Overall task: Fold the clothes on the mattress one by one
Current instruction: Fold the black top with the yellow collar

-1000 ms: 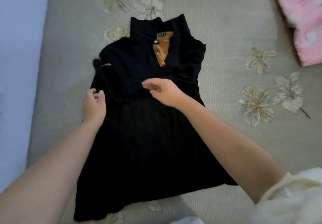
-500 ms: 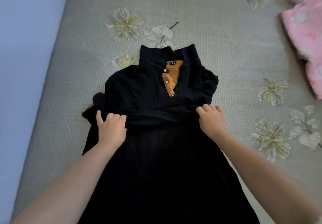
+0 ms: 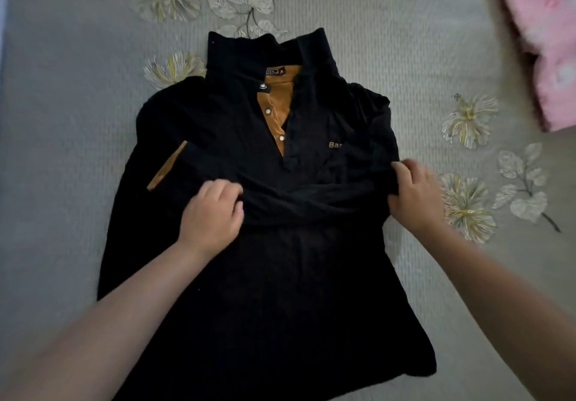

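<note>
While both bare forearms reach forward over the lower half of the garment, the black polo shirt [image 3: 268,276] lies front-up on the grey flower-printed mattress [image 3: 389,42], its collar pointing away from the person. The left hand [image 3: 212,213] is curled with its fingers bunched into a fold of black cloth that runs across the chest, thumb and fingers closed on the fabric. The right hand [image 3: 416,196] is at the other end of that same fold, at the shirt's edge, fingers bent and closed on the cloth, knuckles up. Between the two hands the fold is drawn into a taut ridge. Just beyond the left hand sits the mustard-coloured placket [image 3: 274,110] with its pale buttons, and further left of that hand a mustard stripe [image 3: 166,166] shows on the sleeve. Beyond the right hand, well apart from it, a pink fluffy item [image 3: 542,42] lies on the mattress.
</note>
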Demonstrator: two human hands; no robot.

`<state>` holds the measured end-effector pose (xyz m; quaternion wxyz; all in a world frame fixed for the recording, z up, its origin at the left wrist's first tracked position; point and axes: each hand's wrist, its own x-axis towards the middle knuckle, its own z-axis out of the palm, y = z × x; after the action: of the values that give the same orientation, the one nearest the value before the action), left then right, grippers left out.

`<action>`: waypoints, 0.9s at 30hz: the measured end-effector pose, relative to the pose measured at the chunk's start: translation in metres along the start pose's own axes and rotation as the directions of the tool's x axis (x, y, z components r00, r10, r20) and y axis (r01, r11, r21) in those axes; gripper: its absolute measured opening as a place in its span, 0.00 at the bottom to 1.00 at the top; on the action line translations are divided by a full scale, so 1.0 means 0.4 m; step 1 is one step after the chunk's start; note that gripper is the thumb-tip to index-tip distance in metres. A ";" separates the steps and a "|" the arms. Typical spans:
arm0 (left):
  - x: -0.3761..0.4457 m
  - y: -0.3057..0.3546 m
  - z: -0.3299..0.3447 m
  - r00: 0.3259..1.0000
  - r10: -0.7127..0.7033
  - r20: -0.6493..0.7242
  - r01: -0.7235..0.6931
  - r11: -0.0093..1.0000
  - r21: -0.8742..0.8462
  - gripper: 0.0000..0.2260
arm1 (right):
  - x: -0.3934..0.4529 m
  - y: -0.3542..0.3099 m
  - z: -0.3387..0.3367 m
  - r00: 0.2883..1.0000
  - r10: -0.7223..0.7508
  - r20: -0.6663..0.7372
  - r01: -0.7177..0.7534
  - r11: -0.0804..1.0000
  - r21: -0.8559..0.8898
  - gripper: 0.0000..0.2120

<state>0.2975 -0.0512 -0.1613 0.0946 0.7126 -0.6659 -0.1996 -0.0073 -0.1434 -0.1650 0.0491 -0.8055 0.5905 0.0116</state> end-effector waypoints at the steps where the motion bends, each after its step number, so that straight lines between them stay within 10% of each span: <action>1: 0.012 -0.008 0.004 0.995 0.034 -0.092 -0.029 0.998 0.063 0.13 | 0.001 -0.011 -0.001 0.993 -0.113 -0.027 0.112 0.993 -0.036 0.17; 4: 0.057 -0.029 0.010 0.981 -0.023 0.192 -0.045 0.938 0.344 0.26 | -0.003 -0.038 0.001 0.924 -0.370 0.099 0.376 0.925 -0.056 0.12; 8: 0.110 -0.038 -0.002 0.858 -0.019 0.514 -0.293 0.803 0.519 0.17 | 0.018 -0.038 -0.005 0.954 -0.201 0.221 0.187 0.979 0.083 0.11; 12: 0.149 -0.043 -0.097 0.981 0.075 0.180 -0.132 0.934 0.333 0.07 | 0.057 -0.018 -0.041 0.994 0.109 0.003 -0.107 0.972 0.208 0.08; 15: 0.150 -0.061 -0.163 0.921 0.324 -0.218 -0.263 0.927 0.268 0.09 | 0.066 -0.038 -0.065 0.953 0.192 -0.235 -0.112 0.942 0.315 0.10; 21: 0.024 -0.117 -0.102 0.880 0.471 0.065 -0.462 0.816 0.347 0.12 | -0.032 -0.071 0.011 0.968 -0.248 -0.034 0.248 0.969 0.007 0.19; 27: -0.048 -0.160 -0.063 0.948 0.258 0.188 -0.282 0.952 0.116 0.14 | 0.004 -0.050 0.004 0.949 -0.238 0.207 0.215 0.968 0.128 0.15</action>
<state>0.3657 -0.0293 -0.1612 0.0130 0.5996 -0.7755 -0.1971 0.0123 -0.1388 -0.1656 0.1571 -0.8580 0.4847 0.0648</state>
